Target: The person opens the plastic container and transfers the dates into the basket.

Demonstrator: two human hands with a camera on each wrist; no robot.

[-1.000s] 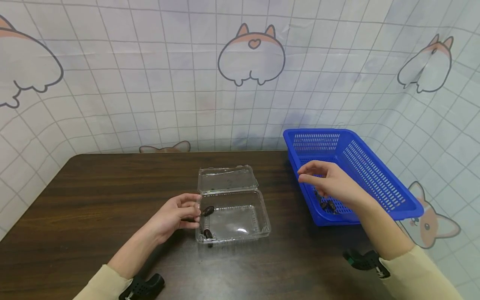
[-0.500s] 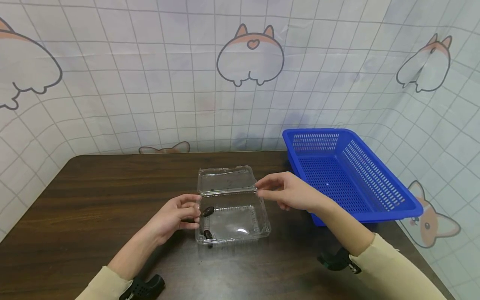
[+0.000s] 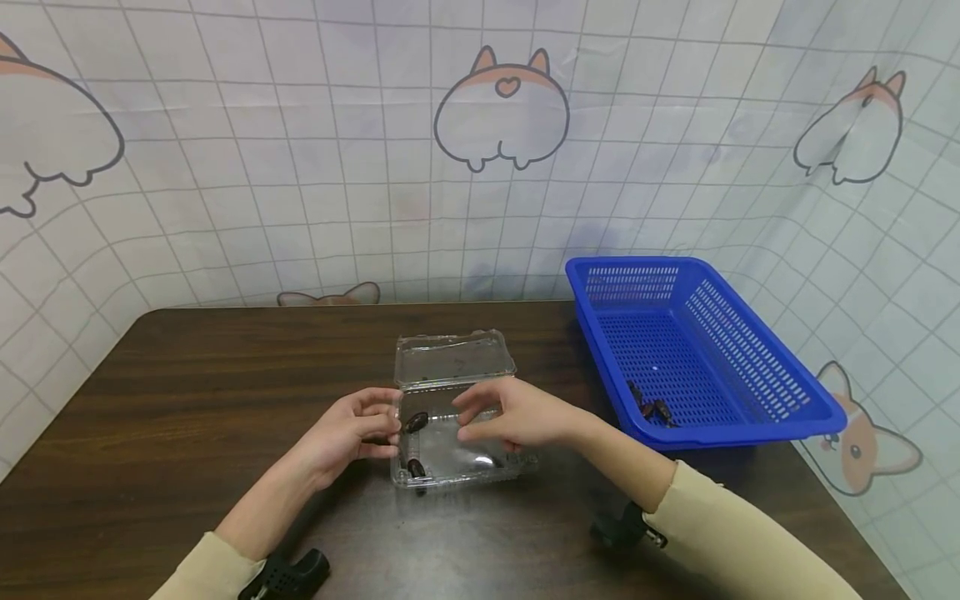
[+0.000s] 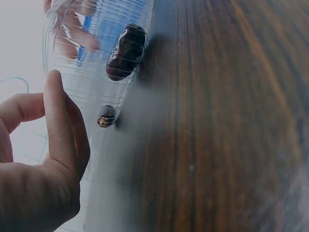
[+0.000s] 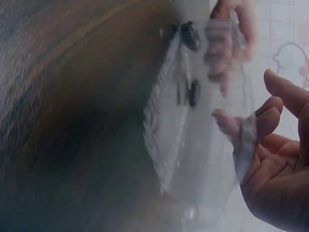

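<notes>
A clear plastic clamshell box (image 3: 468, 454) lies on the dark wooden table, its lid (image 3: 453, 360) laid open toward the back. Inside, along the left side, are two glossy dark brown oblong dates (image 3: 416, 422), also visible through the box wall as a date (image 4: 126, 52) in the left wrist view. My left hand (image 3: 352, 437) holds the box's left rim with its fingertips. My right hand (image 3: 517, 412) hovers over the right half of the box, thumb and fingers apart with nothing between them. In the right wrist view my right hand (image 5: 280, 159) partly shows through the clear plastic.
A blue plastic basket (image 3: 750, 350) stands at the table's right edge, right of the box. Several dark dates (image 3: 660, 410) lie in its near left corner. A patterned white cloth (image 3: 337, 167) hangs behind the table (image 3: 225, 375).
My right hand has moved left from over the blue basket, past the box's right rim, to over the box. My left hand and the box have stayed in place.
</notes>
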